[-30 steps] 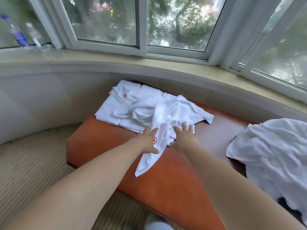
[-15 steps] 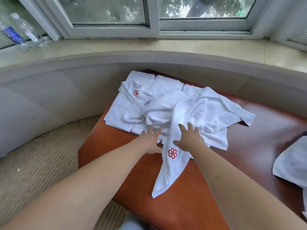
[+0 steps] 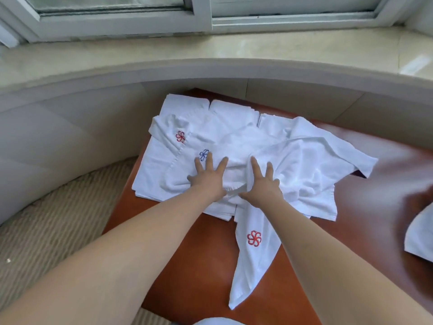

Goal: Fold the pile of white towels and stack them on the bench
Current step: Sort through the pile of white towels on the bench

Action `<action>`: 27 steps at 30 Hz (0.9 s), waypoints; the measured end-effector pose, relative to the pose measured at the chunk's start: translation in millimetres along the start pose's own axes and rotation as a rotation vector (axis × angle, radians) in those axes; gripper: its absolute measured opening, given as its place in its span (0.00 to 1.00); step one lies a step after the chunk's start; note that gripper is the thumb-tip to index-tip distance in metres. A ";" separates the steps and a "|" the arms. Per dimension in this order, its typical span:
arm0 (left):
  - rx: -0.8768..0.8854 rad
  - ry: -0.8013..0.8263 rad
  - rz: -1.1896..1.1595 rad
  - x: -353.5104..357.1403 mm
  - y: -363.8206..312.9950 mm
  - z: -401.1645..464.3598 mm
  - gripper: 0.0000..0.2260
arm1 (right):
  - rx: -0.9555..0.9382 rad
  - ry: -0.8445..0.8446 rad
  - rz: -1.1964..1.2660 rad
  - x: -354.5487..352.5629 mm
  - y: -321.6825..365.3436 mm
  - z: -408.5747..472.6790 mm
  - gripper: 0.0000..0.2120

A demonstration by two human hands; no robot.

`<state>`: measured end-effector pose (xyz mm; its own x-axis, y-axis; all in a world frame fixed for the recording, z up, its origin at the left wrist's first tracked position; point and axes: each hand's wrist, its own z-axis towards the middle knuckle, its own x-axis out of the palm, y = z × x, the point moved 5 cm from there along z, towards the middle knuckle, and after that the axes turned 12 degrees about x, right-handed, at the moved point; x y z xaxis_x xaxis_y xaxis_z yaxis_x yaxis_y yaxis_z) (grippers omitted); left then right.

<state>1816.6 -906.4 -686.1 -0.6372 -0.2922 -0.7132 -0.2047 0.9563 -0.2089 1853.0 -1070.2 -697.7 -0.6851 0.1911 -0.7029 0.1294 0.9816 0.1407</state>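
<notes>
A loose white towel (image 3: 307, 174) with a red flower mark lies crumpled across the orange-brown bench (image 3: 187, 259), one corner trailing toward me. Under and behind it sit folded white towels (image 3: 164, 160), one with a red mark and one with a blue mark. My left hand (image 3: 207, 180) lies flat with spread fingers on the towels beside the blue mark. My right hand (image 3: 263, 184) presses flat on the loose towel's bunched middle, fingers straight. The two hands are close together, thumbs almost meeting.
A pale curved wall and stone window ledge (image 3: 234, 50) wrap around the bench's far side. Ribbed beige carpet (image 3: 54, 219) lies to the left. The edge of another white towel pile (image 3: 419, 238) shows at the right border.
Both hands have slid forward onto the towels and spread flat. The head camera has tipped down and moved closer, so the right-hand pile has mostly left the view.
</notes>
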 end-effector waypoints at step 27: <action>0.246 -0.217 -0.030 -30.1 -22.1 -7.2 0.32 | -0.032 -0.299 0.269 -56.8 2.6 -19.0 0.20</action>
<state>1834.9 -918.8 -655.2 -0.4554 -0.3359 -0.8245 -0.0187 0.9295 -0.3684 1878.7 -1078.6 -644.2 -0.3905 0.4390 -0.8092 0.2499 0.8965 0.3658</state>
